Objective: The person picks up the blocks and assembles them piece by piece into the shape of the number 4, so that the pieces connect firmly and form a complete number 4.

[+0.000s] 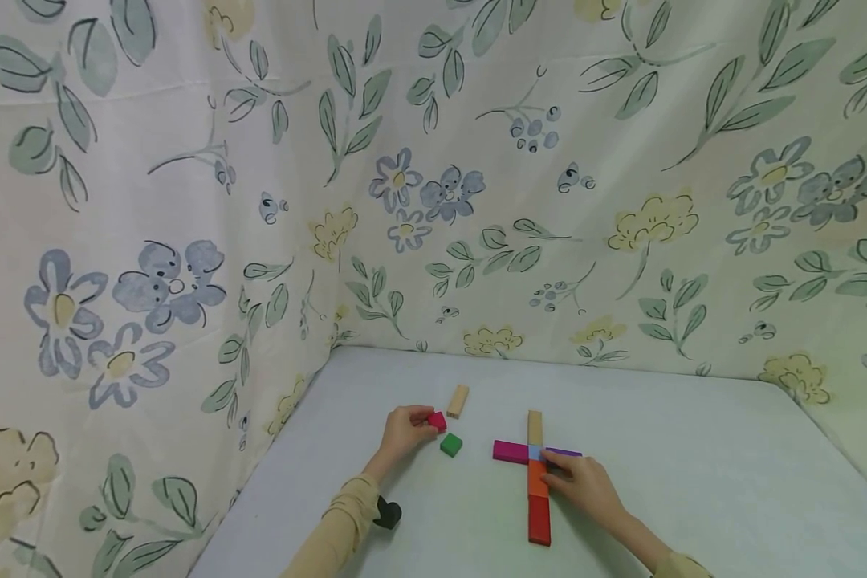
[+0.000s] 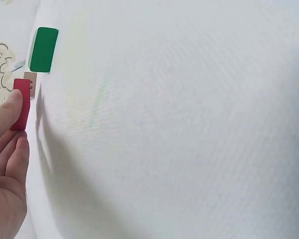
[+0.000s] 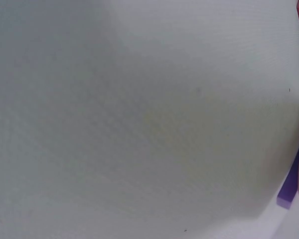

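Observation:
My left hand (image 1: 405, 433) pinches a red block (image 2: 22, 104) between thumb and fingers, as the left wrist view shows closely. Just to its right lies a green block (image 1: 451, 445), with a natural wood block (image 1: 458, 401) beyond it. Flat blocks form a cross: a wood block (image 1: 535, 427) at the top, light blue (image 1: 535, 452) in the centre, magenta (image 1: 510, 452) at left, purple (image 1: 565, 453) at right, then orange (image 1: 538, 479) and red (image 1: 539, 520) below. My right hand (image 1: 585, 486) rests its spread fingertips beside the light blue and orange blocks, partly covering the purple one.
The blocks lie on a white-covered table (image 1: 694, 449). Floral fabric (image 1: 520, 265) hangs behind and along the left side. A black item (image 1: 388, 513) sits at the left wrist by the sleeve.

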### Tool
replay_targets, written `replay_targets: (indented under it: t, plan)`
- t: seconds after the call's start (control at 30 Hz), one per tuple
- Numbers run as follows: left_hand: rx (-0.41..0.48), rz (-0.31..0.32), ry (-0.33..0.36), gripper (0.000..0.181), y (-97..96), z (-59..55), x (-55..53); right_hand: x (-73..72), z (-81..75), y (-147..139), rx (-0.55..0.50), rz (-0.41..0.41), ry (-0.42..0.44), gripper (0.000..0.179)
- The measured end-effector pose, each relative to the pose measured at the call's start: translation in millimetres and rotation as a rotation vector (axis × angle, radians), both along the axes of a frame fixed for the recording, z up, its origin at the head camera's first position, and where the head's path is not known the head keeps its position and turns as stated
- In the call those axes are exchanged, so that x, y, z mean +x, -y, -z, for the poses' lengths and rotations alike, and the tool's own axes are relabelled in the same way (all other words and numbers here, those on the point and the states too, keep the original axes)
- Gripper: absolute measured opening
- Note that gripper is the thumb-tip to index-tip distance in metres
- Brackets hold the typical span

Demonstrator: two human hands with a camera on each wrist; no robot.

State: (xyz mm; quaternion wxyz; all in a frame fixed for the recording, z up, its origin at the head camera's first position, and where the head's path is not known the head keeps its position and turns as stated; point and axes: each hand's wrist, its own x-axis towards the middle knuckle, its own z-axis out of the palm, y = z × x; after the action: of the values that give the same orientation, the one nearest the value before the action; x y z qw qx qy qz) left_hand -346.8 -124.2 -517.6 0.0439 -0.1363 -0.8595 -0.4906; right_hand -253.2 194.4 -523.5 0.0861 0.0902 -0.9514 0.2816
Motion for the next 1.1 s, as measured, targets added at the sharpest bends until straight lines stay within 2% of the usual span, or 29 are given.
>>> replay_targets:
  t: [0.17, 0.43, 0.6, 1.0, 1.1]
  plan:
    - [0.018, -0.011, 0.01, 0.036, -0.7, -3.7, -1.8, -0.3, 0.5, -1, 0.001, -0.002, 0.001, 0.039]
    - [0.021, 0.023, -0.002, 0.036, -1.6, -10.6, -5.4, -0.9, 0.9, -1, 0.008, -0.001, -0.001, 0.039]
    - [0.02, 0.056, -0.03, 0.037, -2.7, -21.2, -8.6, -0.9, 0.6, -1, -0.005, -0.004, 0.006, 0.039]
    - [0.034, 0.089, -0.011, 0.038, -10.8, -44.7, -14.2, -1.2, 0.8, -2, -0.009, -0.009, 0.007, 0.039]
    - [0.033, 0.109, -0.029, 0.038, -13.9, -49.3, -16.1, -1.5, 0.8, -2, -0.012, -0.006, 0.017, 0.039]
